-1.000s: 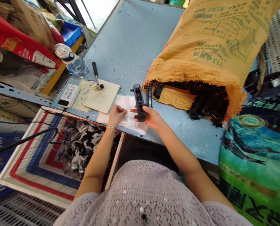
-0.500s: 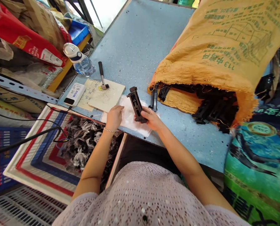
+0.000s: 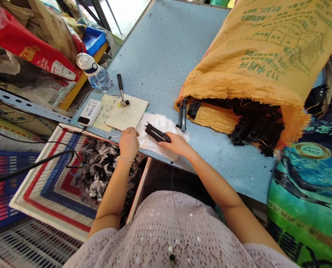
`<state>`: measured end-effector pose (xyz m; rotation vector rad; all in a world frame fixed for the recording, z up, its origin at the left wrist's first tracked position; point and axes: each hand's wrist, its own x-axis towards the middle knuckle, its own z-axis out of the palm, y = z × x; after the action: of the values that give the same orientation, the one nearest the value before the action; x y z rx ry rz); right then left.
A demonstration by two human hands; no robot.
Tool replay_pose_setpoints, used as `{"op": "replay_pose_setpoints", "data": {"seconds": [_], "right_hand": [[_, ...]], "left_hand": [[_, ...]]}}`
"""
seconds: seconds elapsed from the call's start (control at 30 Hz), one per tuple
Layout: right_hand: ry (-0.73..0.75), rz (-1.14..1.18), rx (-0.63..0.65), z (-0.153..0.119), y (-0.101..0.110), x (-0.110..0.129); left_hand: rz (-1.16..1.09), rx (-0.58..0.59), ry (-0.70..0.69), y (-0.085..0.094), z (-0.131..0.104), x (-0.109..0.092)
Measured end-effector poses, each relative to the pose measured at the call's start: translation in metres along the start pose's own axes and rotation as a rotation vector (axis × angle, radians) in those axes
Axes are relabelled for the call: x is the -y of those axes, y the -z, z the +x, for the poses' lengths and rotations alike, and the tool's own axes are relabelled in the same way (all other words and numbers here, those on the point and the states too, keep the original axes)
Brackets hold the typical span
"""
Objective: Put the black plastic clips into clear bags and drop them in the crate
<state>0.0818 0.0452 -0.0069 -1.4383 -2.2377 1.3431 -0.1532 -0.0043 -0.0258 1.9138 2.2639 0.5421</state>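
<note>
A long black plastic part [image 3: 156,133] with a slotted middle and a forked end is in my right hand [image 3: 179,144], whose fingers are closed round its near end. It is tilted, its forked end pointing left, over a pile of thin white plastic bags [image 3: 161,122]. My left hand [image 3: 129,144] is closed at the left edge of that pile, by the table's front edge. Its fingertips are curled under, so what they pinch, if anything, is hidden. A similar black part [image 3: 183,116] lies just beyond my right hand on the blue table [image 3: 166,48].
An orange woven sack [image 3: 255,74] spills several black parts on the right. A hammer [image 3: 121,89] rests on a cardboard sheet [image 3: 129,115] beside a white device [image 3: 90,112] and a water bottle [image 3: 97,74]. Below left, a striped basket [image 3: 40,197] holds bagged dark pieces.
My right hand has turned the black part from nearly upright to tilted left, showing another side. My left hand has moved slightly left and nearer, its fingers more curled.
</note>
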Motion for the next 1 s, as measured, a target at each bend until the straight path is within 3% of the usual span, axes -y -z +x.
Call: {"op": "replay_pose_setpoints", "data": {"seconds": [0.17, 0.27, 0.33, 0.43, 0.5, 0.57, 0.67, 0.77, 0.83, 0.9, 0.93, 0.97, 1.0], "right_hand": [[0.010, 0.635, 0.187, 0.006, -0.017, -0.011], [-0.028, 0.725, 0.222, 0.009, -0.026, -0.013], [-0.046, 0.792, 0.178, 0.011, -0.030, -0.010], [-0.211, 1.042, -0.020, 0.010, -0.038, -0.001], [-0.289, 1.210, -0.071, 0.005, -0.043, 0.006], [-0.241, 1.264, -0.056, -0.006, -0.049, 0.013], [-0.074, 1.119, -0.087, -0.038, -0.052, 0.024], [0.101, 1.014, 0.027, -0.078, -0.042, 0.037], [0.237, 1.016, 0.249, -0.100, -0.030, 0.045], [0.332, 0.972, 0.446, -0.107, -0.014, 0.047], [0.341, 0.908, 0.453, -0.105, -0.005, 0.045], [0.322, 0.813, 0.362, -0.097, 0.005, 0.040], [0.274, 0.681, 0.190, -0.086, 0.015, 0.033]], "left_hand": [[-0.230, -0.018, -0.042, -0.011, 0.010, 0.017], [-0.280, -0.061, -0.077, -0.008, 0.007, 0.021], [-0.279, -0.055, -0.179, -0.003, -0.004, 0.014], [-0.323, 0.010, -0.402, 0.001, -0.029, -0.007], [-0.392, 0.057, -0.529, -0.002, -0.045, -0.020], [-0.459, 0.077, -0.603, -0.007, -0.056, -0.029], [-0.505, 0.107, -0.616, -0.004, -0.066, -0.036], [-0.511, 0.041, -0.482, 0.029, -0.081, -0.038], [-0.526, -0.023, -0.317, 0.068, -0.096, -0.029], [-0.527, 0.006, -0.139, 0.107, -0.111, -0.005], [-0.505, 0.056, -0.049, 0.122, -0.117, 0.015], [-0.460, 0.115, 0.040, 0.131, -0.120, 0.038], [-0.386, 0.189, 0.134, 0.133, -0.120, 0.065]]}}
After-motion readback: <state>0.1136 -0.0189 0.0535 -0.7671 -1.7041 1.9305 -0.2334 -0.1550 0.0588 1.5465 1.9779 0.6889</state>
